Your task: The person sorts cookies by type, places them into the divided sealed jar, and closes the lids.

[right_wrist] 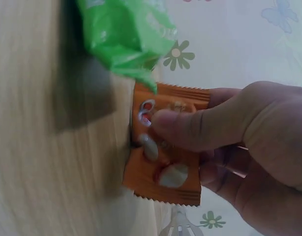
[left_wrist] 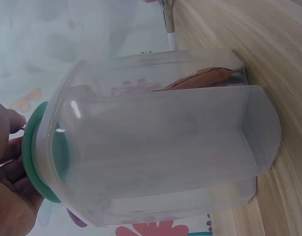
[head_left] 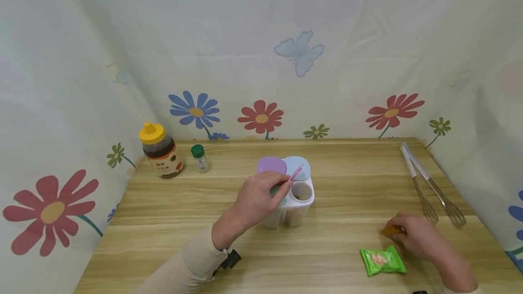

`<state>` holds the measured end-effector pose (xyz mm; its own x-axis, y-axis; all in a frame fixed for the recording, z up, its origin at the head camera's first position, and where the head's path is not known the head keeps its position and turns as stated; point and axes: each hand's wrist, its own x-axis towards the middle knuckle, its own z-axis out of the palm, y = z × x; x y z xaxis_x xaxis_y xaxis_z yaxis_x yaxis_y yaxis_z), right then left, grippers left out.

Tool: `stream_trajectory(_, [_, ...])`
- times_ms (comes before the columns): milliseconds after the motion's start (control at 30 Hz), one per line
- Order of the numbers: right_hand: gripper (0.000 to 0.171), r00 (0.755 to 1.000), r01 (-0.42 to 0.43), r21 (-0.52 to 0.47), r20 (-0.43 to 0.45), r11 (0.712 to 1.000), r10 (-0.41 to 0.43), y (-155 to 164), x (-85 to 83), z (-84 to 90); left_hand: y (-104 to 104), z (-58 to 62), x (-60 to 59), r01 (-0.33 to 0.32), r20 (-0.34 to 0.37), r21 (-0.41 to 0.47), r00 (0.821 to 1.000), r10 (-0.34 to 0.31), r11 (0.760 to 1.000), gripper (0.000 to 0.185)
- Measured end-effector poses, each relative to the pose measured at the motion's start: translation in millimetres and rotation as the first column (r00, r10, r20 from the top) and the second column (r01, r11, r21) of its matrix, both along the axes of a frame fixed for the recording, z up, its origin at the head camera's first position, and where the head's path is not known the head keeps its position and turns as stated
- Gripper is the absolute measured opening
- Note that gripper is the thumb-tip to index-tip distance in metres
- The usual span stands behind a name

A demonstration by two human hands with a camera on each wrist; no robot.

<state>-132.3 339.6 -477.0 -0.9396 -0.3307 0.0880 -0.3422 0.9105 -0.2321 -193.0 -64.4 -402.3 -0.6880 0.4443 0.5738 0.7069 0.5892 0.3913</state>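
My left hand [head_left: 258,196] is over the green lid [left_wrist: 34,152] of a clear, white-rimmed storage container [head_left: 295,203]. Between its fingertips it pinches a thin pink piece [head_left: 296,172], seen nearly edge-on. A purple lid [head_left: 271,165] and a light blue lid [head_left: 300,167] cover the far compartments; the near right one stands uncovered. Through the clear wall a brown-orange packet [left_wrist: 205,78] shows inside. At the right, my right hand [head_left: 421,236] grips an orange snack packet [right_wrist: 166,147], thumb on its printed face. A green snack packet [head_left: 383,261] lies just nearer me.
A yellow-capped jar [head_left: 162,153] and a green-capped shaker [head_left: 200,159] stand at the back left. Two metal whisks [head_left: 433,185] with pale handles lie along the right side. A flower-patterned curtain [head_left: 261,58] rises behind the wooden table [head_left: 229,162].
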Motion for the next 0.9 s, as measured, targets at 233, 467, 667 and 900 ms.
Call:
stream_trajectory(233, [0.024, 0.993, 0.04, -0.048, -0.113, 0.998, -0.045, 0, 1.1, -2.0, 0, -0.3, 0.8, -0.002, 0.0, 0.01, 1.0, 0.002, 1.0, 0.013])
stream_trajectory(467, [0.024, 0.973, 0.043, -0.163, -0.216, 0.986, -0.078, 1, -1.2, -1.9, 0, -0.6, 0.3, 0.0, 0.011, 0.008, 1.0, 0.0, 1.0, 0.014])
stream_trajectory(667, [0.024, 0.968, 0.034, -0.216, -0.237, 0.976, -0.086, 0, -3.0, 3.9, -1, -0.2, 1.1, -0.004, 0.02, 0.01, 1.0, 0.003, 1.0, 0.014])
stream_trajectory(900, [0.027, 0.951, 0.011, -0.243, -0.297, 0.97, -0.086, -2, -4.0, 7.7, 0, 0.6, 1.3, -0.01, 0.04, 0.003, 0.999, 0.01, 1.0, 0.016])
